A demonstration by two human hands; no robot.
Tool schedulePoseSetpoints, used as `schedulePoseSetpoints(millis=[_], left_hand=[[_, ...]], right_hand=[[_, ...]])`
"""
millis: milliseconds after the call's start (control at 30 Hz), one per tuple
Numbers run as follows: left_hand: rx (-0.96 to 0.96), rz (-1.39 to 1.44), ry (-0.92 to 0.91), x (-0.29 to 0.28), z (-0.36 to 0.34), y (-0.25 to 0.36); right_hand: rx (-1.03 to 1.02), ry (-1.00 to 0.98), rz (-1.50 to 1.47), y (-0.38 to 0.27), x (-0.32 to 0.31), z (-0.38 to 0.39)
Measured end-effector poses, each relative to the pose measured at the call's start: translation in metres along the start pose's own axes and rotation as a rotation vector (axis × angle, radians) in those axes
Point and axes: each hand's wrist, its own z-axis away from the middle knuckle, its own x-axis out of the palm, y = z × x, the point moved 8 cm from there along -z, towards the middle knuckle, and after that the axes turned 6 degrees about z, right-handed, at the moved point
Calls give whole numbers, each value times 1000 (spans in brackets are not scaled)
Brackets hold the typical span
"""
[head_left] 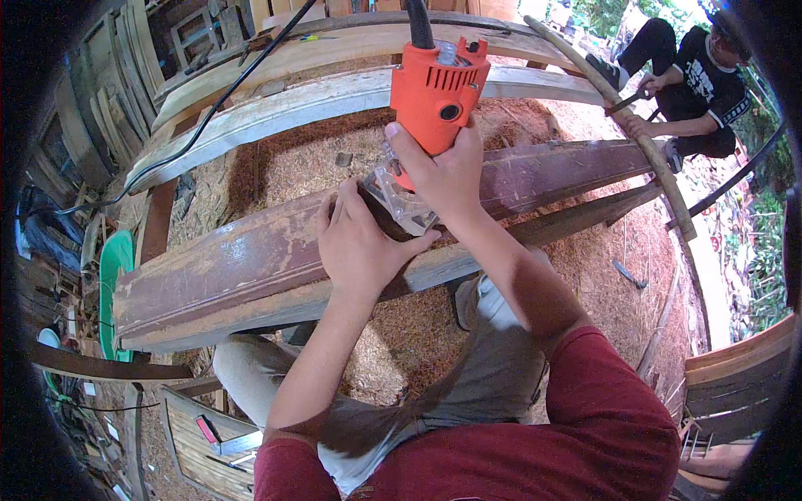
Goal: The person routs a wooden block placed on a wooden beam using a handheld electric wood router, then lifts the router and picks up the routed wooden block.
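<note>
An orange trim router stands on a long brown-painted wooden beam that crosses in front of me. My right hand is wrapped round the lower part of its orange body, thumb on the near left side. The router's clear base sits at the beam's surface; its cutter is hidden. My left hand lies on the beam just left of the base, fingers spread. The left thumb stretches along the base's near edge. The brown paint is worn in patches, and bare wood shows along the beam's near side.
A black power cord runs across the left. Beyond lie a whitish plank and sawdust. A co-worker at the far right grips a tool by a long pole. A green basin stands left.
</note>
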Motion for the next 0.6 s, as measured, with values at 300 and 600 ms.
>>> schedulePoseSetpoints(millis=[300, 600], left_hand=[[-11, 4, 2, 2, 1, -4], [7, 6, 25, 1, 2, -2]], right_hand=[[33, -138, -3, -2, 5, -1], [97, -220, -70, 6, 10, 0]])
